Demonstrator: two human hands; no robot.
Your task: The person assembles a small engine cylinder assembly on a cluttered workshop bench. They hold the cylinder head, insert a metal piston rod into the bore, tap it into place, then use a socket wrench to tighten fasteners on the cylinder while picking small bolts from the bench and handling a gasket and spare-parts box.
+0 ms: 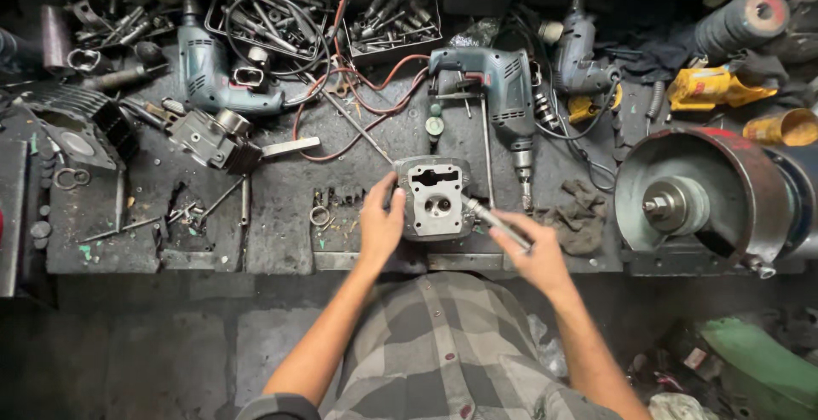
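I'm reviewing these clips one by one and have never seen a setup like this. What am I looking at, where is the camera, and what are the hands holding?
There is no machine arm here: a person's two bare hands work at a dark, cluttered workbench. The single camera is worn on the head and looks straight down. The left hand steadies a grey metal engine part. The right hand grips a slim metal tool whose tip meets that part's side. Around them lie electric drills, a tray of bits, a rag and a round grinding machine.
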